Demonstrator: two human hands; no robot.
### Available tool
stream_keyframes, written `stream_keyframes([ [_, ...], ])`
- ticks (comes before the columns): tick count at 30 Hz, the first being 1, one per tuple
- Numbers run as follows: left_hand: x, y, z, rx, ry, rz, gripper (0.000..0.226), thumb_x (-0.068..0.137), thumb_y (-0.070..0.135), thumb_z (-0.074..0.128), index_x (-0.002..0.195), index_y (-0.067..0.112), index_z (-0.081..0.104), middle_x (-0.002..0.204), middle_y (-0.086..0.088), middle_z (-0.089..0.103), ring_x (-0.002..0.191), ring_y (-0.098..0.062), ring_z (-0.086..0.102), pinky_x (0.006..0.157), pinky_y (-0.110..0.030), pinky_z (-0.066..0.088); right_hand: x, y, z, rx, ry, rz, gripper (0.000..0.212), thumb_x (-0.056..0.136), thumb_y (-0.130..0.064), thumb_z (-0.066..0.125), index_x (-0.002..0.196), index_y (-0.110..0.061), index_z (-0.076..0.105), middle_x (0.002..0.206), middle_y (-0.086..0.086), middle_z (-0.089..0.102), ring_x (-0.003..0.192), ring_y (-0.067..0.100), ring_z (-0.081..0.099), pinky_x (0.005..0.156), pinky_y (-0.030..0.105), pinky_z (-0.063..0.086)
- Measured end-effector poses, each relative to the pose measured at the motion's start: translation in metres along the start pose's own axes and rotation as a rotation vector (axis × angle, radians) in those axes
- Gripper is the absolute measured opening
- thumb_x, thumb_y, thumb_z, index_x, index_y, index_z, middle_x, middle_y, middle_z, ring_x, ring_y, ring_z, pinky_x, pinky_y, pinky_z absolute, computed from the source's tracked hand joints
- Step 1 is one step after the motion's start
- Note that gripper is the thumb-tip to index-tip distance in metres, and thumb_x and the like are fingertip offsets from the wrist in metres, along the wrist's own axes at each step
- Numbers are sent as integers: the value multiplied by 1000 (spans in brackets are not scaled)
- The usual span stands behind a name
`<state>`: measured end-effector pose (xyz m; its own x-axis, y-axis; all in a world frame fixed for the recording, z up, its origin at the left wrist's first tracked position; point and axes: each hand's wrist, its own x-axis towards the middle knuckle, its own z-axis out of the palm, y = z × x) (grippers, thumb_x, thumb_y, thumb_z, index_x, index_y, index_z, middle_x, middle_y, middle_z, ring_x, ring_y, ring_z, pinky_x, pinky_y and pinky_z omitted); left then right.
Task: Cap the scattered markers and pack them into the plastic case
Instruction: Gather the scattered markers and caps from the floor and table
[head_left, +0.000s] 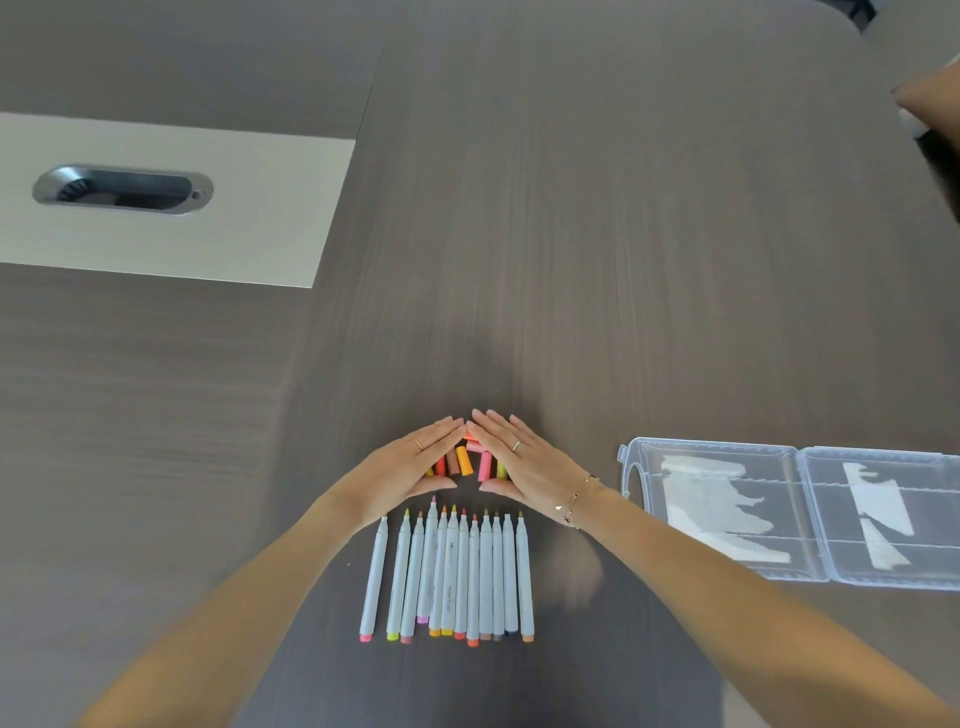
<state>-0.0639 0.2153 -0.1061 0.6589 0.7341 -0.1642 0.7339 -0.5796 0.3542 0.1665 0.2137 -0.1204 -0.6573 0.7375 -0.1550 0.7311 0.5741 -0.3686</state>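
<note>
- While both hands lie flat on the dark wooden table (597, 249), they form a roof shape over a small heap of caps (464, 460), the fingertips almost meeting at the far side.
- The left hand (415, 470) has straight fingers held close together; it grips nothing and its edge rests against the caps on their left.
- The right hand (514, 462) is the same, straight fingers together, standing against the caps on their right.
- The caps are red, orange, brown, pink and yellow, loose between the 2 palms.
- The markers (452, 569) lie uncapped in a row just in front of the hands, tips pointing to the caps.
- The plastic case (800, 512) lies open on the table, to the right of the right forearm, with no marker inside.
</note>
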Motion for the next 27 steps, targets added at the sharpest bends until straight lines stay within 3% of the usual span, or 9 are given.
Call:
stream_keyframes([
  [3, -5, -5, -2, 5, -6, 2, 70, 87, 34, 59, 147, 16, 27, 152, -3, 32, 137, -19, 35, 110, -28, 20, -1, -3, -1, 62, 0, 22, 76, 92, -44, 51, 151, -17, 12, 159, 0, 7, 141, 8, -4, 113, 23, -6],
  [7, -14, -7, -17, -54, 2, -37, 74, 90, 38, 53, 147, 22, 9, 153, 8, 9, 140, -12, 10, 113, -26, 6, -4, -8, -13, 138, 49, 50, 80, 89, -46, 55, 151, -17, 13, 158, -3, 5, 141, 5, -4, 113, 19, -3],
  [9, -21, -7, -32, -15, 10, -75, 65, 93, 53, 25, 146, 25, 3, 152, 12, 3, 139, -4, 7, 112, -16, 4, -9, -11, -28, 177, 124, 92, 75, 90, -46, 52, 150, -17, 18, 158, -2, 13, 141, 5, 3, 113, 21, 5],
  [11, -33, -6, -48, -49, 8, -161, 70, 88, 60, -1, 149, 25, 1, 153, 17, 3, 140, 2, 11, 109, -6, 4, -19, -13, -45, 193, 193, 149, 71, 90, -51, 43, 149, -18, 22, 157, -1, 20, 143, 10, 14, 112, 22, 16],
  [15, -64, 3, -73, -224, 159, -386, 49, 101, 33, 26, 149, 21, 25, 150, 9, 32, 136, -6, 33, 108, -11, 18, -48, -13, -71, 230, 236, 309, 59, 95, -40, 44, 148, -19, 26, 154, -2, 27, 141, 13, 27, 112, 20, 20],
  [19, -84, 31, -82, -349, 193, -551, 41, 103, 18, 30, 143, 21, 39, 137, 4, 49, 127, -13, 45, 104, -18, 29, -68, -28, -83, 270, 224, 405, 41, 98, -26, 44, 139, -18, 43, 148, -2, 38, 137, 16, 34, 112, 26, 27],
  [22, -104, 64, -81, -483, 210, -670, 38, 101, 13, 33, 134, 23, 49, 129, 4, 55, 123, -13, 48, 103, -22, 34, -78, -53, -93, 252, 217, 327, 29, 98, -13, 44, 124, -14, 58, 136, 1, 51, 131, 17, 41, 108, 21, 30],
  [25, -139, 107, -79, -739, 382, -821, 35, 98, 9, 36, 108, 36, 57, 109, 3, 64, 103, -16, 60, 83, -19, 42, -80, -93, -104, 345, 129, 245, 28, 97, -6, 43, 112, -12, 66, 121, -2, 59, 104, 12, 57, 87, 10, 36],
  [27, -174, 139, -77, -853, 493, -902, 35, 99, 12, 37, 100, 40, 58, 101, 5, 65, 93, -13, 64, 78, -20, 45, -79, -126, -104, 457, 60, 180, 28, 96, -5, 42, 109, -10, 66, 118, -2, 60, 96, 14, 60, 83, 12, 41],
])
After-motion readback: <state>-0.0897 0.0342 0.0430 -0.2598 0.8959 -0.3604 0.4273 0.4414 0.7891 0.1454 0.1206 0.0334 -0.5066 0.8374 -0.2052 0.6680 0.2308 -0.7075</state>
